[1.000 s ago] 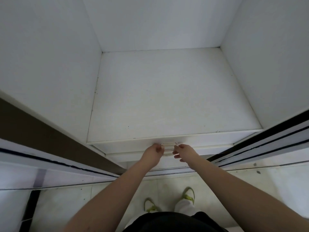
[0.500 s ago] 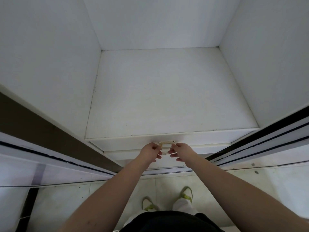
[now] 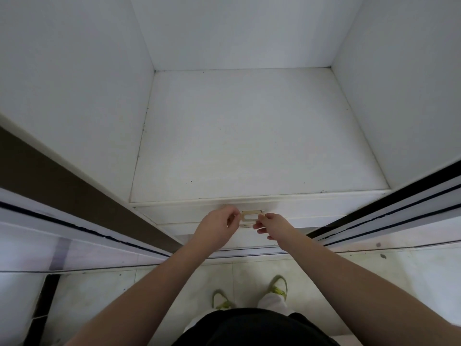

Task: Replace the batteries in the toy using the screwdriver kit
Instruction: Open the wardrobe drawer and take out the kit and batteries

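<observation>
No toy, screwdriver kit or battery is in view. I stand facing a white wardrobe. Its top drawer (image 3: pixel 324 208) sits flush under a bare shelf (image 3: pixel 249 133) and has a small brass handle (image 3: pixel 252 217) at its middle. My left hand (image 3: pixel 217 224) is at the handle's left end with its fingers loosely curled. My right hand (image 3: pixel 274 224) is at the right end, fingers spread, with the fingertips just touching the metal. Neither hand holds anything. The whole handle shows between them.
A second white drawer front (image 3: pixel 189 229) lies just below the first. Sliding door panels with dark tracks flank the opening on the left (image 3: pixel 74 228) and right (image 3: pixel 399 206). My feet in green-trimmed shoes (image 3: pixel 278 288) stand on pale floor tiles.
Both hands covered and gripped the handle a second ago. They have since slid apart to its ends and opened, baring the handle. The drawer front now sits slightly further in.
</observation>
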`<action>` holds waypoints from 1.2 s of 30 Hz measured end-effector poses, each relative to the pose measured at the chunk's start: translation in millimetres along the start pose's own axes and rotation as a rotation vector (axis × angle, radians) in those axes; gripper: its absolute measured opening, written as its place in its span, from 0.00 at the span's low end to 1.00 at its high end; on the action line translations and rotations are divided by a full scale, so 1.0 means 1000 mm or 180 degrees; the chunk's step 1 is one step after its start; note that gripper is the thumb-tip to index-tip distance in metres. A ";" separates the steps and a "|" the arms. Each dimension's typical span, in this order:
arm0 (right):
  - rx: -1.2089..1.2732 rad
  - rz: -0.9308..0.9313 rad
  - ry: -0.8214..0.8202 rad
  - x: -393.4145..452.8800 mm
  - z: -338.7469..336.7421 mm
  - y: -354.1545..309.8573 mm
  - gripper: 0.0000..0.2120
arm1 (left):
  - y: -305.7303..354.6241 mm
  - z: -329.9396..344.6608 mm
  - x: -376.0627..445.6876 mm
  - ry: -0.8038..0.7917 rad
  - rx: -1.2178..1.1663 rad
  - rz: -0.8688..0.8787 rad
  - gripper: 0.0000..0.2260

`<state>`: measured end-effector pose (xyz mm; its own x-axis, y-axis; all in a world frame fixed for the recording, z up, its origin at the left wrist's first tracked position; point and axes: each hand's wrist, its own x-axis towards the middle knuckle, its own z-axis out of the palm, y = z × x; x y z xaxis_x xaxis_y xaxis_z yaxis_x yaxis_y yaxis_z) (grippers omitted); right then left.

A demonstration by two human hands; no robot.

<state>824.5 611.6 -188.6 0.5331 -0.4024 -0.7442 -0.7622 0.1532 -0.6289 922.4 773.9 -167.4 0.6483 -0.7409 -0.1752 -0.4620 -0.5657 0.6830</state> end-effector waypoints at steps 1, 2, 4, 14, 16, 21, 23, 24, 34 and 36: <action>-0.0029 0.0011 -0.0011 -0.004 0.000 0.003 0.10 | 0.000 -0.002 -0.001 0.0136 0.0157 0.0235 0.06; -0.0060 0.0026 -0.0025 -0.008 0.001 0.008 0.10 | 0.000 -0.004 -0.002 0.0253 0.0310 0.0407 0.05; -0.0105 0.0049 -0.0047 -0.018 0.001 0.021 0.11 | -0.003 -0.002 -0.008 0.0417 0.0609 0.0661 0.06; -0.1689 -0.0021 -0.0189 -0.075 -0.033 0.037 0.16 | -0.023 -0.002 -0.004 0.0256 0.1326 0.0737 0.20; -0.1800 -0.0254 0.0001 -0.090 -0.046 0.028 0.16 | -0.025 -0.001 -0.004 -0.0312 0.1312 0.0433 0.28; -0.2112 -0.0958 0.0794 -0.112 -0.064 0.008 0.13 | -0.021 0.003 -0.004 -0.1177 0.1278 -0.0021 0.20; -0.2179 -0.1183 0.0911 -0.104 -0.067 0.008 0.10 | -0.020 0.004 -0.007 -0.1370 0.1245 -0.0158 0.19; -0.2207 -0.1270 0.0949 -0.096 -0.068 0.009 0.09 | -0.020 0.006 -0.010 -0.1368 0.1286 -0.0155 0.18; -0.2157 -0.0942 0.1002 -0.044 -0.050 0.039 0.14 | -0.022 0.002 -0.018 -0.1313 -0.1013 -0.1430 0.11; -0.1965 -0.0600 0.0721 -0.039 -0.056 0.037 0.14 | -0.024 0.008 -0.008 -0.0985 -0.0945 -0.1452 0.10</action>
<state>754.6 582.9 -170.5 0.6386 -0.5610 -0.5268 -0.7694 -0.4537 -0.4496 923.4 790.6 -187.9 0.5147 -0.5443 -0.6625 0.0366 -0.7580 0.6512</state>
